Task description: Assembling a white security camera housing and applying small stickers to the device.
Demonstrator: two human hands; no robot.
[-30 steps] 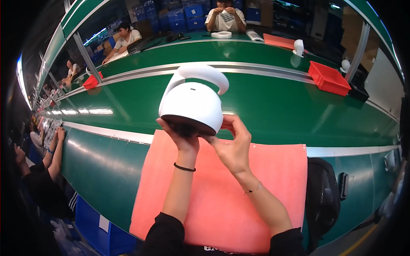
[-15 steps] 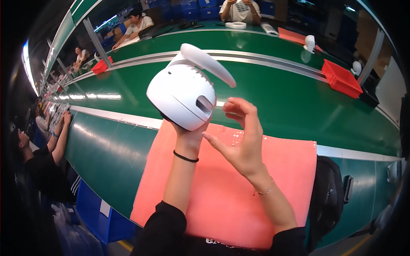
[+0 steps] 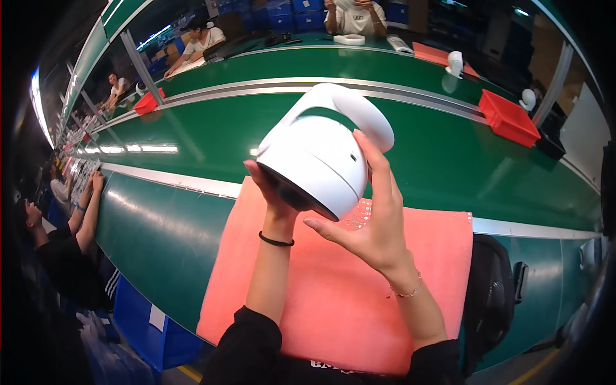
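**White device (image 3: 311, 157) aloft over pink mat (image 3: 346, 301)**

We are seeing the left hand (image 3: 277, 204) cupping the white device from beneath, while the right hand (image 3: 382, 221) is spreading along its right side, thumb apart from the fingers. The device is hovering above the mat's far edge. Beyond, the green belt (image 3: 443, 170) is stretching toward a metal rail (image 3: 417, 104). We are noting pale, partly hidden lettering (image 3: 333, 367) below the mat's near edge.

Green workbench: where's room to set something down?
The bench is bare between the pink mat and the co-worker's arms, as is the mat between the wearer's forearms. Crowded: right of the mat, with a black bag and dark object.
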